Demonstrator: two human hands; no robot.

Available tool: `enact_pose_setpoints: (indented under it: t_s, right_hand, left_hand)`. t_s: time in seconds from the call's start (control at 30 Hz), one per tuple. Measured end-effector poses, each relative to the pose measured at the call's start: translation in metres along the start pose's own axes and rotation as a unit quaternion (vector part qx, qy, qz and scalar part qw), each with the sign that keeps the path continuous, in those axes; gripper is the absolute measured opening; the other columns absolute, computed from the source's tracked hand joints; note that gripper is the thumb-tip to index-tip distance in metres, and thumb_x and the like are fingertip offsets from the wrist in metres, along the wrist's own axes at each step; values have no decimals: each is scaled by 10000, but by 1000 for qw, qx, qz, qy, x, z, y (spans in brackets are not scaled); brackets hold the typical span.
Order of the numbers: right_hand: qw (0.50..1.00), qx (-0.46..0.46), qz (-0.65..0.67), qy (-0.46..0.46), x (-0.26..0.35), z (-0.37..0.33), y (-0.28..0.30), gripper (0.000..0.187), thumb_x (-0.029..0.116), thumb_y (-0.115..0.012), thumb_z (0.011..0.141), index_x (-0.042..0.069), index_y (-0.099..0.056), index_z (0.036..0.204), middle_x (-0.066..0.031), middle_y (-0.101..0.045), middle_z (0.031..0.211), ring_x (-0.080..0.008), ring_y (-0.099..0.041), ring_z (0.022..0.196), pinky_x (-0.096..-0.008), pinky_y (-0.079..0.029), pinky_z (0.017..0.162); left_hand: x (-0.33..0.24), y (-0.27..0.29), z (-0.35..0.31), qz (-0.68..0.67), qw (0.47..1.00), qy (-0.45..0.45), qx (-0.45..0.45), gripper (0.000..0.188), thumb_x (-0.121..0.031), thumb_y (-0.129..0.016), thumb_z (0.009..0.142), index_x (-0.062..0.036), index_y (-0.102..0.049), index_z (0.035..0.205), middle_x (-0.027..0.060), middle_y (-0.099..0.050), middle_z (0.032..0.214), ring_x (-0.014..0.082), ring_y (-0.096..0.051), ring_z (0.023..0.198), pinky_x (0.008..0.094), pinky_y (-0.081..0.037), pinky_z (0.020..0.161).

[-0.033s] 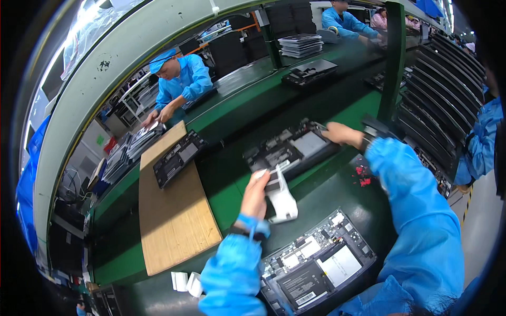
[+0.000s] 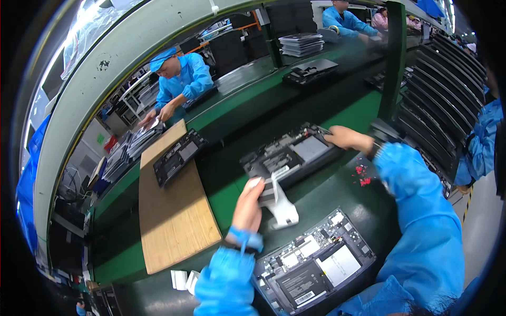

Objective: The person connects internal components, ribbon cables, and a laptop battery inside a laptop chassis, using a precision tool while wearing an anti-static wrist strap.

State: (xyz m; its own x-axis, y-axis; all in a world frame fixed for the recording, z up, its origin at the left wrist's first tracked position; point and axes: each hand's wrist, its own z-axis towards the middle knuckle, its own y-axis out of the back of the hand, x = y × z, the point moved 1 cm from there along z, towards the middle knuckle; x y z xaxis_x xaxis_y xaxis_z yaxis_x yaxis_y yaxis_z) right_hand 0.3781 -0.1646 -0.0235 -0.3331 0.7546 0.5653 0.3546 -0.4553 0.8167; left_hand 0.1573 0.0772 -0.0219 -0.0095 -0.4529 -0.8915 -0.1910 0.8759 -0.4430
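My right hand (image 2: 350, 138) grips the far right corner of an open laptop base (image 2: 311, 149), its circuit board and battery showing. That base is tilted over the green belt. My left hand (image 2: 247, 207) is closed around a crumpled white piece with a dark strip (image 2: 283, 210), thin and sheet-like; its exact kind I cannot make out. The same hand is close to the base's near left edge, and whether it touches it I cannot tell. A second open laptop base (image 2: 340, 266), with a black battery and a white-covered part, lies on the table nearest me.
Left of my hands, a wooden board (image 2: 176, 226) spans the belt, with another laptop base (image 2: 179, 157) resting on it. Small red bits (image 2: 362, 177) lie to the right. A rack of dark panels (image 2: 437, 100) stands far right. A co-worker (image 2: 182, 76) handles sheets across the belt.
The held laptop base has shifted slightly down and toward me. My left hand has moved a little left and down with the white piece; my right hand has shifted slightly right with the corner.
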Motion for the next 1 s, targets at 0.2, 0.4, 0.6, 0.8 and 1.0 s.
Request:
enact_pose_setpoints:
  t_s: [0.2, 0.4, 0.6, 0.8, 1.0]
  right_hand:
    - [979, 70, 184, 53, 39, -197, -1, 403, 312, -500, 887, -43, -488, 1078, -110, -554, 718, -137, -527, 473, -271, -431, 452]
    - [989, -15, 101, 107, 30, -285, -38, 261, 150, -499, 874, -22, -527, 1068, -162, -542, 879, -273, -553, 821, -315, -434, 724]
    - [890, -42, 431, 146, 36, -285, -18, 322, 229, -358, 946, 1, -569, 862, -28, -497, 750, -91, -478, 656, -238, -393, 592]
    - [849, 172, 493, 85, 71, -268, -38, 275, 240, -390, 944, 26, -521, 832, -28, -531, 768, -74, -535, 639, -190, -438, 573]
    - [816, 151, 531, 172, 88, -256, -61, 120, 47, -575, 841, -18, -551, 938, -56, -566, 880, -125, -591, 774, -225, -484, 717]
  left_hand:
    - [-25, -14, -242, 80, 996, -24, -40, 291, -260, -615, 778, -7, -513, 880, 224, -95, 1445, 307, -121, 1344, 462, -65, 1058]
    - [25, -22, -304, 76, 987, 41, -136, 94, -108, -532, 845, -31, -514, 895, 166, -405, 1307, 171, -394, 1083, 290, -269, 943]
    - [2, -42, -282, 273, 945, -132, -125, 88, -64, -545, 829, 19, -532, 851, 203, -483, 1198, 246, -480, 1079, 357, -365, 901]
    - [37, -56, -210, 332, 942, -15, -33, 192, -77, -618, 823, 27, -564, 975, 42, -609, 876, 76, -559, 781, 207, -460, 659]
    - [42, -58, -195, 252, 967, -14, -36, 239, -79, -625, 821, 22, -583, 1034, 56, -607, 939, 90, -568, 815, 210, -465, 701]
